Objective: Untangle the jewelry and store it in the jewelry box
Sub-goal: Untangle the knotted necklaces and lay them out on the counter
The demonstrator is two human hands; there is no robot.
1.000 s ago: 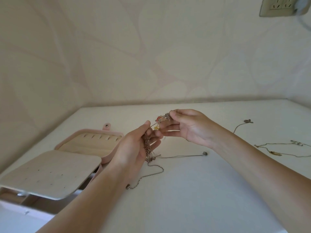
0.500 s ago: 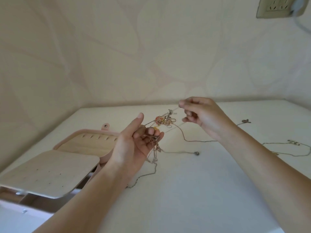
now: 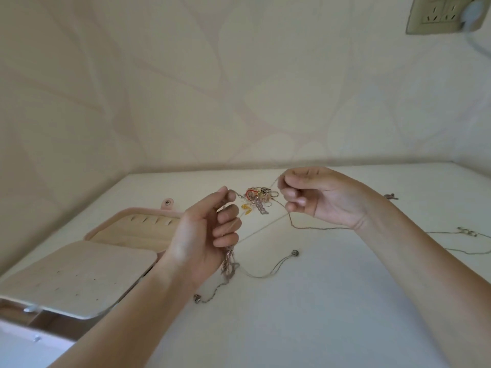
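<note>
1. My jewelry box (image 3: 127,212) lies open at the left of the tabletop (image 3: 292,328). Its beige slotted lining shows, and a flat beige panel (image 3: 79,274) is on the side nearer me.
2. My left hand (image 3: 204,235) curls round chains that trail down onto the tabletop.
3. The jewelry tangle (image 3: 259,199) hangs between my hands, off the tabletop.
4. My right hand (image 3: 324,197) pinches a thin chain from the tangle.
5. Loose chains (image 3: 451,235) lie far right.

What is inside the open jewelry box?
Only beige lining and a row of empty slots show in the box. The left hand covers its right end, and the panel hides what lies below.
</note>
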